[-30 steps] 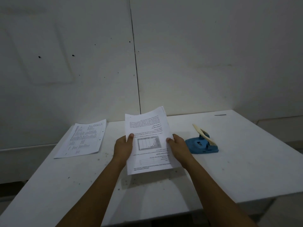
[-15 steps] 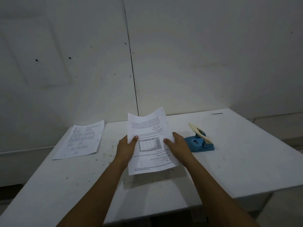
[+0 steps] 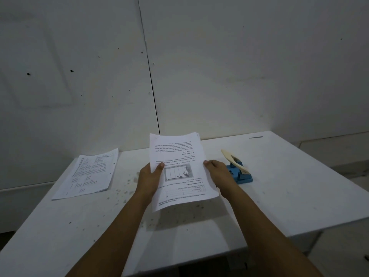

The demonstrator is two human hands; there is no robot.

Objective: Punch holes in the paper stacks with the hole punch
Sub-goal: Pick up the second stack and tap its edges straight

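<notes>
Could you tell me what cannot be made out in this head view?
- Held paper stack: print too small to read; sheet count unclear.
- Right hand: fingers hidden behind the stack.
- Hole punch: near side hidden by that hand.
- Left stack: text too small.

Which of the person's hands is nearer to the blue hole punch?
Right. The right hand grips the held paper stack just beside the hole punch; the left hand holds the stack's far edge.
</notes>
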